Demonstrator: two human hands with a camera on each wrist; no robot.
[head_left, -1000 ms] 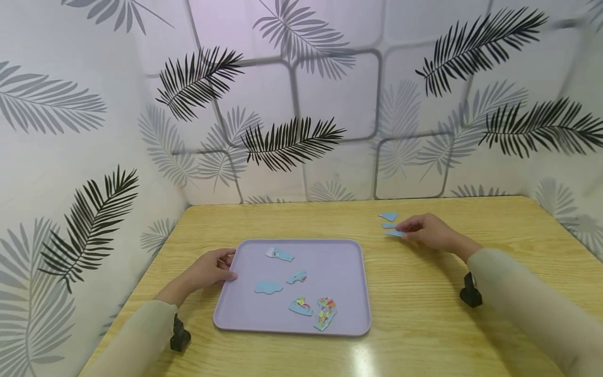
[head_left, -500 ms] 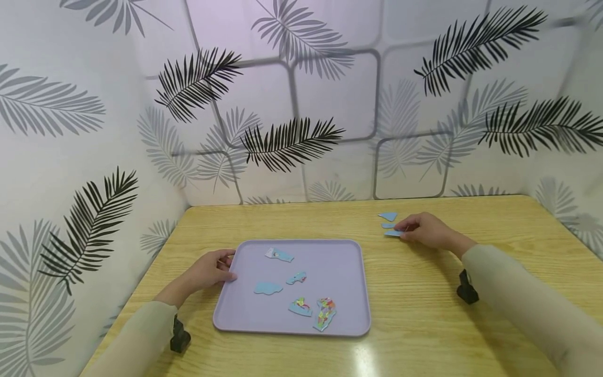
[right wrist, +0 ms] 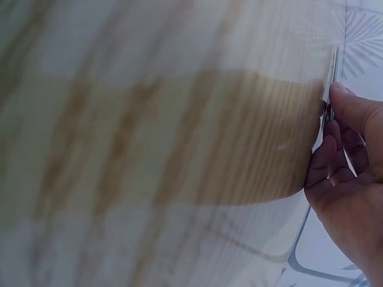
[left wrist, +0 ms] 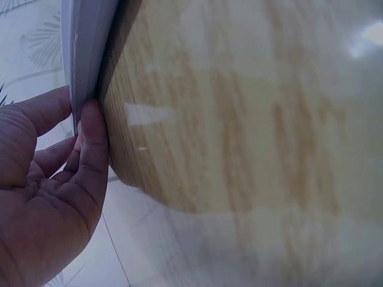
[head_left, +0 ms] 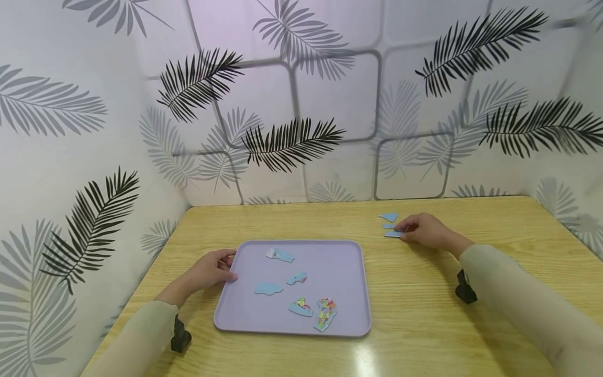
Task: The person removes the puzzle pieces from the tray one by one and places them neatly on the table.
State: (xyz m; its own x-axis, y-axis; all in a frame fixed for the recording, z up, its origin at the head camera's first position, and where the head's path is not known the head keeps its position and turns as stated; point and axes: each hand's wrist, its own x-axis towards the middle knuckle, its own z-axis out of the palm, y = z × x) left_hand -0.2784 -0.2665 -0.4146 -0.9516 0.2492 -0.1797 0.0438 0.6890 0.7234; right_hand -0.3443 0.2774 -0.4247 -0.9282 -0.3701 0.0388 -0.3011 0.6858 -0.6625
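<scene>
Pinching the nearest of three blue pieces, namely the held piece (head_left: 392, 235), the R hand (head_left: 426, 231) is on the table (head_left: 414, 298) right of the tray (head_left: 339, 262). Vs. approx. 1 sec ago, that piece's outline is squarer, hand hardly shifted; prob. a small adjustment only. L hand (head_left: 214, 268) grips the tray's L rim; five tray pieces (head_left: 268, 288) unmoved. R wrist cam shows the pinch edge-on, L wrist cam the fingertips on tray's outer side; only head cam shows layout. Can't tell if piece is lifted.

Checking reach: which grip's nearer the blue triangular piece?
Right: the right grip is just to the near right of the blue triangular piece; the left grip is far left, holding the tray.
</scene>
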